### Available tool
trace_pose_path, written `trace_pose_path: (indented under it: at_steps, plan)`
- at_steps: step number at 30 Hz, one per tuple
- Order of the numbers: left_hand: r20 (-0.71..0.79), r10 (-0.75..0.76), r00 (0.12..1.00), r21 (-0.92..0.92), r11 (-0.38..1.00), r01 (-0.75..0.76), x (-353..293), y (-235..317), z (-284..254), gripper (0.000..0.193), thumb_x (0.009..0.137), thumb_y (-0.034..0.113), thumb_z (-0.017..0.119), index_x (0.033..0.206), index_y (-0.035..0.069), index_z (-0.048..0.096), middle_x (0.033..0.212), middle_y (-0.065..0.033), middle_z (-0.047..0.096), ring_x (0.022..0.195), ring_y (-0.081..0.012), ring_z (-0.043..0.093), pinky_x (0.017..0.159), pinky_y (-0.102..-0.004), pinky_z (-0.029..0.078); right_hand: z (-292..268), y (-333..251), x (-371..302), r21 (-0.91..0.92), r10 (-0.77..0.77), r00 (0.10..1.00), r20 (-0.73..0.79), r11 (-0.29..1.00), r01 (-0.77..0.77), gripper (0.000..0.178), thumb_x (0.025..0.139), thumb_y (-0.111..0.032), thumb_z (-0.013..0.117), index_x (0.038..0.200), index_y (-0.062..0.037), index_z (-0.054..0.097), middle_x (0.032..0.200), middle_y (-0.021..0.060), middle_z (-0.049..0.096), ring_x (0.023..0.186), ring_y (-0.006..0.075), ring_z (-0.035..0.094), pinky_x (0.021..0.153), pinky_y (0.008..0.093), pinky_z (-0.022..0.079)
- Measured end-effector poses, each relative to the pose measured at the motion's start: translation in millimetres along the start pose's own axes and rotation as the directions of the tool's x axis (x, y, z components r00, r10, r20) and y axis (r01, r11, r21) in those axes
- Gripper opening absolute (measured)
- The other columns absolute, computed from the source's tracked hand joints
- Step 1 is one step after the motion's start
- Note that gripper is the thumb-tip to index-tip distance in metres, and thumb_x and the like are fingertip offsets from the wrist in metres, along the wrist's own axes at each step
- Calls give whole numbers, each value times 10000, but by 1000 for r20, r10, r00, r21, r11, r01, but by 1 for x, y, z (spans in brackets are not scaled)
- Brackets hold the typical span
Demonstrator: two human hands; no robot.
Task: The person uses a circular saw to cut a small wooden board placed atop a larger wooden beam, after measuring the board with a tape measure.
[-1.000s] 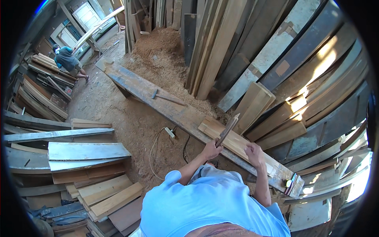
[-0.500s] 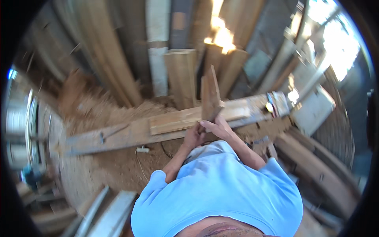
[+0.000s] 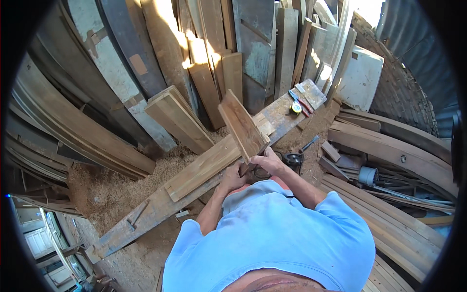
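A brown wooden board (image 3: 245, 127) stands tilted in front of my body, its near end between my hands and its far end pointing away. My left hand (image 3: 232, 179) is closed around the near lower corner of this board. My right hand (image 3: 268, 162) grips the same end from the right side, thumb along the wood. Below the held board, a lighter plank (image 3: 204, 168) lies lengthwise on the long narrow bench (image 3: 116, 238).
A hammer (image 3: 138, 215) lies on the bench's left part; a tape measure (image 3: 296, 107) and red-handled pliers (image 3: 306, 108) rest at its right end. Sawdust (image 3: 107, 194) covers the ground behind. Planks (image 3: 206, 92) lean at the back, and stacked timber (image 3: 389, 219) lies at right.
The view has turned to the right, so the bench now runs diagonally. Both hands still hold the board, whose broad face now shows more.
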State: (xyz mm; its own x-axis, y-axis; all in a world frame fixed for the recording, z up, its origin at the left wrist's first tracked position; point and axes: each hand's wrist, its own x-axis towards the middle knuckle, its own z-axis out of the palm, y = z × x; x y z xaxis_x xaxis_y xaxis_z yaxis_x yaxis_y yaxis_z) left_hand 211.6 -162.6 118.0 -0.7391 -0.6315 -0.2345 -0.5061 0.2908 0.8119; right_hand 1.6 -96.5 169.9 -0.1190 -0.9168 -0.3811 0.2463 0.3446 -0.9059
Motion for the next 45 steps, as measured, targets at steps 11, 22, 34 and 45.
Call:
trace_pose_path:
  at_steps: [11, 22, 34, 45]
  plan:
    - [-331, -373, 867, -51, 924, 378, -29, -6, 31, 321, 852, 189, 709, 1125, 23, 680, 860, -272, 730, 843, -486, 725, 731, -546, 570, -28, 11, 56, -238, 88, 917, 390, 971, 8, 691, 931, -229, 778, 1511, 15, 492, 1342, 123, 658, 1184, 226, 620, 1022, 365, 520]
    - [-605, -700, 379, 34, 453, 891, -197, -144, -70, 569, 853, 305, 677, 1361, 57, 608, 1065, -306, 740, 1013, -517, 705, 932, -605, 546, -300, 87, 158, -855, -170, 848, -502, -52, -517, 831, 870, -433, 747, 1573, -125, 428, 1573, 295, 434, 1432, 503, 457, 1104, 607, 456]
    - [-535, -813, 229, 71, 226, 971, -279, -253, -89, 694, 869, 315, 679, 1504, 94, 509, 1145, -298, 739, 1101, -486, 705, 972, -569, 559, -362, 143, 158, -894, -467, 825, -319, 438, -98, 624, 926, -269, 766, 1440, -29, 504, 1252, 178, 611, 1134, 342, 635, 976, 490, 523]
    - [-482, -863, 155, -230, 295, 927, -308, -285, -64, 675, 865, 250, 758, 1445, 58, 471, 1229, -325, 694, 1209, -485, 658, 1022, -548, 525, -142, 80, 45, 511, 367, 927, -75, 813, -280, 494, 1058, -459, 583, 1417, -120, 609, 1222, 92, 711, 993, 270, 718, 843, 439, 620]
